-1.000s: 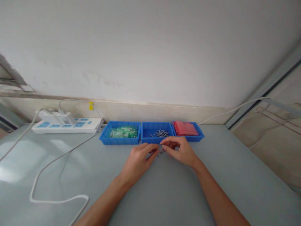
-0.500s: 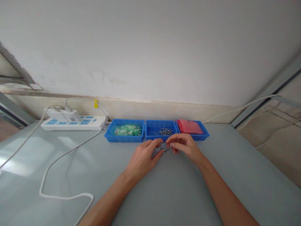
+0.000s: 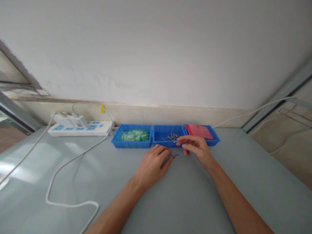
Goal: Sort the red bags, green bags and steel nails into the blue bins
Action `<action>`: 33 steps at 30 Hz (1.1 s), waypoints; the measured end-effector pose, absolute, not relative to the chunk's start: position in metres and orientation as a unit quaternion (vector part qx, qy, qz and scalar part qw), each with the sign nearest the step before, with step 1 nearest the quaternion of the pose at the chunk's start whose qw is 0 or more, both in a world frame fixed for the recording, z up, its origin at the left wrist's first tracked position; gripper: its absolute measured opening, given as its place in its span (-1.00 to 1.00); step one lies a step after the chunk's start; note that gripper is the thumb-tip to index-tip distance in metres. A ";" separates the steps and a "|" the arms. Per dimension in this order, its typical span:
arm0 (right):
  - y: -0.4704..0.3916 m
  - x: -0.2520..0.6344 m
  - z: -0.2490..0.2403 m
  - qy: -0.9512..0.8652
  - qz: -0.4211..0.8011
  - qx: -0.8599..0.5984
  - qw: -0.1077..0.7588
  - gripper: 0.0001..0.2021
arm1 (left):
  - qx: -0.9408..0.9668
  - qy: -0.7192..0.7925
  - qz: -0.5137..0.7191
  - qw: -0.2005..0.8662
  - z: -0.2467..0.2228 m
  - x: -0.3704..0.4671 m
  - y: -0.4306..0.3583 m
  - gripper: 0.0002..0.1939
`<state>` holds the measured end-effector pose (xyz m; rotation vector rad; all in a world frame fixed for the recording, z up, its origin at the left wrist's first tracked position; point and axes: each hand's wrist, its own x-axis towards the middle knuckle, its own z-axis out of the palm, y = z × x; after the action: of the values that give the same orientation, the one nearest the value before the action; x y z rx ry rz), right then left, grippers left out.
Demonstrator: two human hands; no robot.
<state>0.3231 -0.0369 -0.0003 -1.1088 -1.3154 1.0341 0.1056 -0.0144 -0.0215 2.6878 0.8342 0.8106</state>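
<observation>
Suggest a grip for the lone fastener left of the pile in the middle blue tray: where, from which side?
Pinch the lone fastener across its thin shank, probably from above: it lies apart from the pile, and the walls of the middle blue tray would likely hinder a low side approach.

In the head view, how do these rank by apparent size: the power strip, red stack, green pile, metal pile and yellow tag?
Largest to smallest:
1. power strip
2. red stack and green pile, too alike to rank
3. metal pile
4. yellow tag
</observation>
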 end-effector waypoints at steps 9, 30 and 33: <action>-0.033 0.327 -0.005 -0.529 0.404 -0.475 0.575 -0.58 | 0.920 0.279 0.255 0.099 -0.023 0.105 -0.015 -0.82; -0.034 0.324 -0.003 -0.536 0.413 -0.452 0.581 -0.81 | 0.922 0.272 0.243 0.128 -0.025 0.108 -0.016 -0.84; -0.034 0.325 -0.003 -0.537 0.412 -0.454 0.580 -0.82 | 0.920 0.282 0.238 0.132 -0.022 0.109 -0.017 -0.88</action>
<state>0.3246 -0.0342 -0.0029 -1.0607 -1.2547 0.9632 0.1087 -0.0171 -0.0221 2.6707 0.8189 0.6898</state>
